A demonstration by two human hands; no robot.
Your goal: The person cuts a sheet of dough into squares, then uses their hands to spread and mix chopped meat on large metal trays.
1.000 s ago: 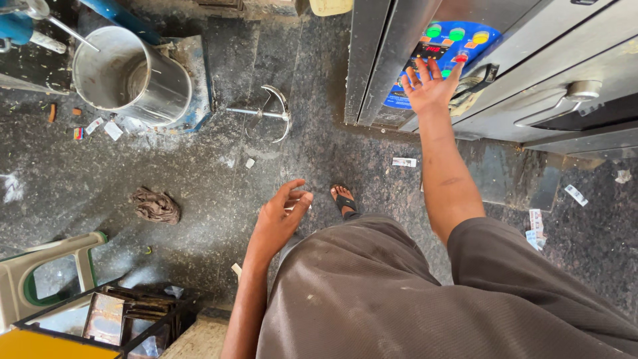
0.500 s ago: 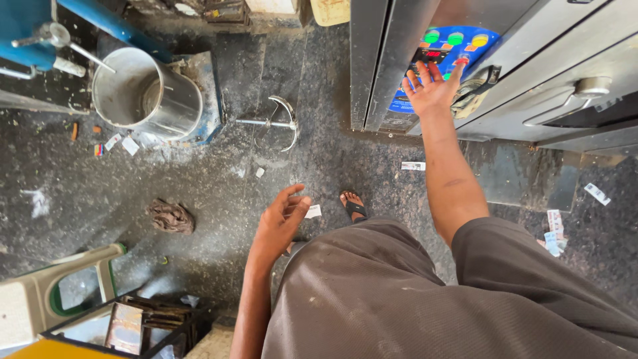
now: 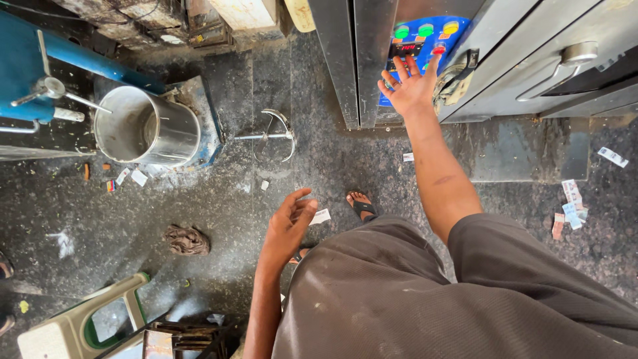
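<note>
Fingers of the right hand (image 3: 409, 85) are spread open against the blue control panel (image 3: 425, 50) on the steel oven front; button-pressing appears underway, and accurate fingertip aim is needed. The left hand (image 3: 289, 226) hangs open, empty.

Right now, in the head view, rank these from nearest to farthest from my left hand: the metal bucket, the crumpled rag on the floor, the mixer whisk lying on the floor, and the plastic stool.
From the left hand:
1. Crumpled rag, on the floor just to its left.
2. Mixer whisk, lying up ahead near the oven.
3. Metal bucket, upper left by the blue machine.
4. Plastic stool, lower left corner.
</note>
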